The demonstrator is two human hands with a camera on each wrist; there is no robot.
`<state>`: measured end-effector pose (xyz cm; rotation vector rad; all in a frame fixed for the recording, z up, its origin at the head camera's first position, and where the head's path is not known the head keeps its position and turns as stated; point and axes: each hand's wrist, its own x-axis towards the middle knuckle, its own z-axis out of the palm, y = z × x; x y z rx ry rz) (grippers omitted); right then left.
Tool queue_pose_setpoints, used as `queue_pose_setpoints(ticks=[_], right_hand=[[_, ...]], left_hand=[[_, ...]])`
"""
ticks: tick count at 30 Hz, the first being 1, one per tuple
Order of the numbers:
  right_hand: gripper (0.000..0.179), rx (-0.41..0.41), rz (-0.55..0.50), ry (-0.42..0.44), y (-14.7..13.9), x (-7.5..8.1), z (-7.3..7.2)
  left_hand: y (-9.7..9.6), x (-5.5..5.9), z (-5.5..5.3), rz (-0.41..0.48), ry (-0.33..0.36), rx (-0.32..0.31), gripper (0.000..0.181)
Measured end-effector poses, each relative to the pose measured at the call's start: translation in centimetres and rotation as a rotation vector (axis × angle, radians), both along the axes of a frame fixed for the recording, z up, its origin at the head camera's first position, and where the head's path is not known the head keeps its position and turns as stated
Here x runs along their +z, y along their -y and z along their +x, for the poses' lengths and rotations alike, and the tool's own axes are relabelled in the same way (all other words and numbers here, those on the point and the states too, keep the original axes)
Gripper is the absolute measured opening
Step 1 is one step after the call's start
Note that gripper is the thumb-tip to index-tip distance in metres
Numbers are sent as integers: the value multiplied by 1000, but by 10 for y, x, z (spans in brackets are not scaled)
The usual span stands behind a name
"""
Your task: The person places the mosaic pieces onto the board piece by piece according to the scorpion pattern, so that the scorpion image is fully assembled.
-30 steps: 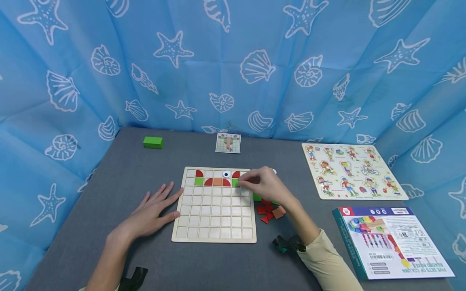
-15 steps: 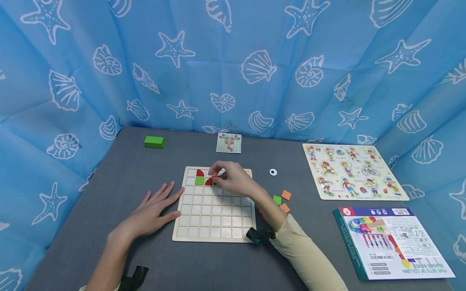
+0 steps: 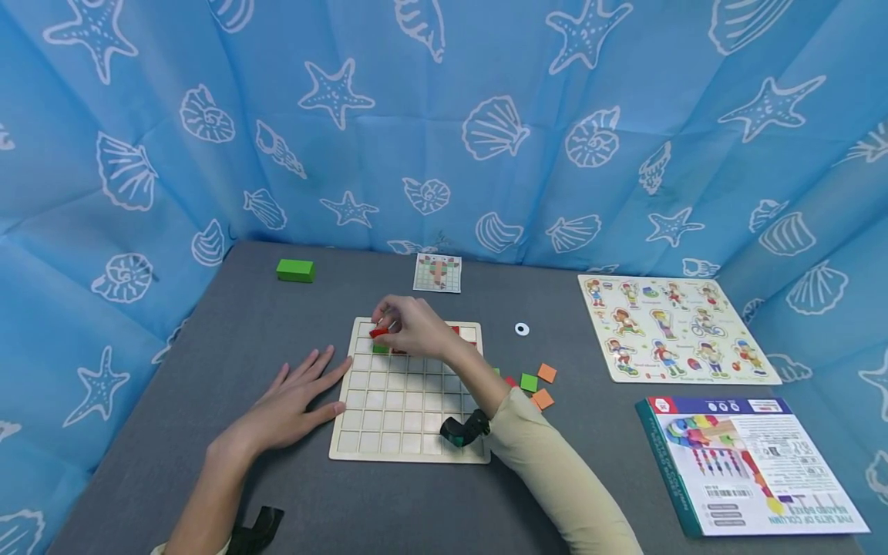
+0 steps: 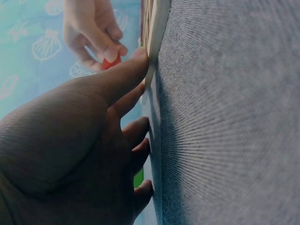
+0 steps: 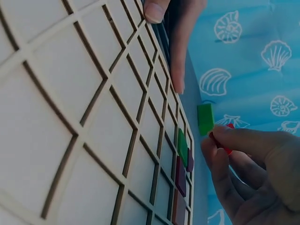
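My right hand [image 3: 416,327] pinches a small red piece [image 5: 228,151] between thumb and fingertips, above the upper left of a pale wooden grid board [image 3: 388,420]. Just below that hand, a green square tile [image 3: 380,349] lies in the board. Several dark-looking red pieces [image 5: 180,176] sit in cells beside the green tile in the right wrist view; my hand hides most of this row in the head view. My left hand [image 3: 287,405] lies with fingers spread at the board's left edge, its thumb and index fingertip against the rim.
Loose orange tiles [image 3: 543,398], a green tile [image 3: 529,383] and red pieces lie right of the board. A white eye disc [image 3: 522,329] lies farther back. A pattern card [image 3: 438,273], green block [image 3: 295,270], picture puzzle [image 3: 676,327] and box [image 3: 752,466] surround the work area.
My right hand has moved left across the top of the board, from its right side to the upper left. A red piece now shows in its fingers. My left hand stays put.
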<state>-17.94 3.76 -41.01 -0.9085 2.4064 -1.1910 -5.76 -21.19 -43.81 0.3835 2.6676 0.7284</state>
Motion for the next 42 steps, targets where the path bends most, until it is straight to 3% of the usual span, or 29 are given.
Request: queue_pose_setpoints(ticks=[5, 17, 22, 26, 36, 42], right_hand=[[10, 12, 39, -28, 6, -1, -5], [32, 146, 186, -110, 24, 2, -12], [30, 194, 231, -182, 33, 1, -11], [21, 194, 256, -185, 36, 1, -8], [15, 152, 240, -178, 34, -3, -3], [18, 152, 220, -155, 30, -4, -1]], left_hand=[[1, 0, 1, 12, -5, 2, 75], [7, -9, 1, 90, -58, -3, 76], [6, -4, 2, 70, -30, 4, 76], [5, -3, 1, 72, -28, 0, 75], [11, -25, -4, 71, -56, -9, 74], [12, -24, -3, 80, -49, -20, 77]])
